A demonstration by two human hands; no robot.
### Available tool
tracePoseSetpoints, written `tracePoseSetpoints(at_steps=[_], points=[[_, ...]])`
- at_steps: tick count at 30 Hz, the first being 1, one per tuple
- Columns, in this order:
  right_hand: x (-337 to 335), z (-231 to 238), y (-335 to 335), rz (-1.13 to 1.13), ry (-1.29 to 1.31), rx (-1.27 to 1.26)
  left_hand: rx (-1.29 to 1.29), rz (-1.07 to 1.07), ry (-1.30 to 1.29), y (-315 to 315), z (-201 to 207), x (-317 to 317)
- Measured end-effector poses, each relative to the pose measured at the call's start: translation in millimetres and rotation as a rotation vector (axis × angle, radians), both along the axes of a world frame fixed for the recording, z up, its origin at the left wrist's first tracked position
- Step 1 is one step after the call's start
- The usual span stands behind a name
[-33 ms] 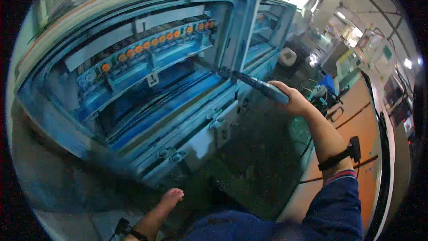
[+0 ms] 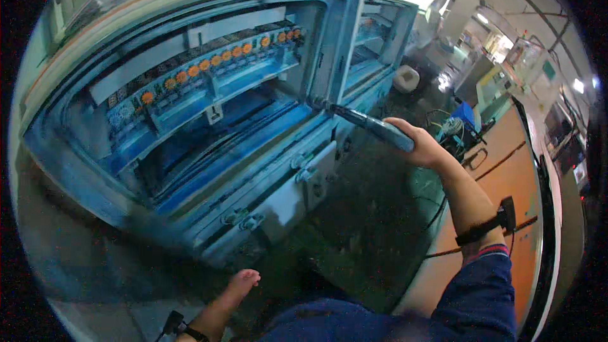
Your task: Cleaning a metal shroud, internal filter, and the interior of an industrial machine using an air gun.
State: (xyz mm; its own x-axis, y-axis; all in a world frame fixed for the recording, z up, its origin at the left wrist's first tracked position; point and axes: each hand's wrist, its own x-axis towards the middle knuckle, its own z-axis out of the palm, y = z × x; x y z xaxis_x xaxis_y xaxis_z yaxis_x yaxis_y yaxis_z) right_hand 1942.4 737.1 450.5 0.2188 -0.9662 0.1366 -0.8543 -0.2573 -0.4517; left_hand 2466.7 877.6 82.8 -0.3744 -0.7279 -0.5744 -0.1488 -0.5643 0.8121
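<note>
My right hand [image 2: 425, 147] is closed around the blue handle of a long slim tool [image 2: 370, 124]. Its dark tip [image 2: 318, 104] reaches the post at the right side of an open bay in a large blue machine [image 2: 190, 152]. Inside the bay, a row of orange round parts [image 2: 215, 60] runs along a rail. A black strap with a small device [image 2: 491, 225] sits on my right wrist. My left hand [image 2: 239, 284] hangs low by the machine's lower front panel, fingers stretched out, holding nothing.
Latches and white panels [image 2: 297, 183] line the machine's lower front. A white container [image 2: 406, 78] stands on the floor to the right. Cables [image 2: 472, 158] and blue equipment [image 2: 464, 116] lie beyond my right hand. An orange floor strip [image 2: 506, 177] borders the dark green floor [image 2: 367, 228].
</note>
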Motion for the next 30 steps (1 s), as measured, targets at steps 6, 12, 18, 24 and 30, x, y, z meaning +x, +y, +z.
tracePoseSetpoints(at_steps=[6,12,18,24,30], points=[[-44,20,91,0.024,-0.254,0.077,0.022,-0.093,-0.129,21,-1,-26],[-121,3,145,-0.096,-0.756,0.088,-0.099,-0.18,-0.25,36,18,-102],[-247,-17,186,-0.152,-0.709,-0.032,-0.196,-0.327,-0.476,34,24,-230],[-298,-9,186,-0.009,-0.489,-0.074,-0.127,-0.37,-0.464,26,71,-355],[-325,-60,183,-0.216,-0.463,-0.137,-0.206,-0.544,-0.356,-34,49,-420]])
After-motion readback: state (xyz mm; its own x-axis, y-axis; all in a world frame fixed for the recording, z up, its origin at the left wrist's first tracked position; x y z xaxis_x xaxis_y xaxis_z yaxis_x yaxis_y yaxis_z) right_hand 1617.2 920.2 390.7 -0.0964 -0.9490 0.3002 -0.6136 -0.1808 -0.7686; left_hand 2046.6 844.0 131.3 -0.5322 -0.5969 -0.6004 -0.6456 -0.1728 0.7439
